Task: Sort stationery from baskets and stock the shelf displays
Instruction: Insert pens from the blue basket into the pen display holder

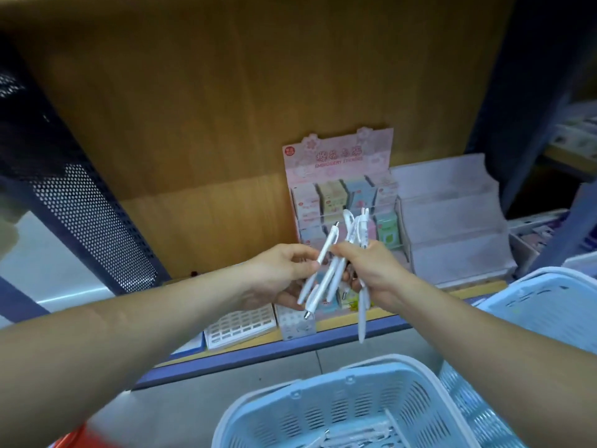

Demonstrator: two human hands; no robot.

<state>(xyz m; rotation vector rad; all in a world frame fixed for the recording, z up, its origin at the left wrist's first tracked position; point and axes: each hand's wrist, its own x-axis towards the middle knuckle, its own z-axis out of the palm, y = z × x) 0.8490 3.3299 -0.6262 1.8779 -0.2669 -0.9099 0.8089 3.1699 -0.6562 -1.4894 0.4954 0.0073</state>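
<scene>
My right hand grips a bunch of several white pens in front of the wooden shelf. Their clip ends stick up above the fist and one barrel hangs down below it. My left hand pinches one white pen from that bunch between thumb and fingers. Both hands are held just in front of a pink sticker display box holding small pastel packs. Below me stands a light blue basket with more white pens lying in its bottom.
A clear tiered acrylic stand sits right of the pink box. White label sheets lie at the shelf's front edge. A second light blue basket is at the right, a perforated dark panel at the left, something red at the bottom left.
</scene>
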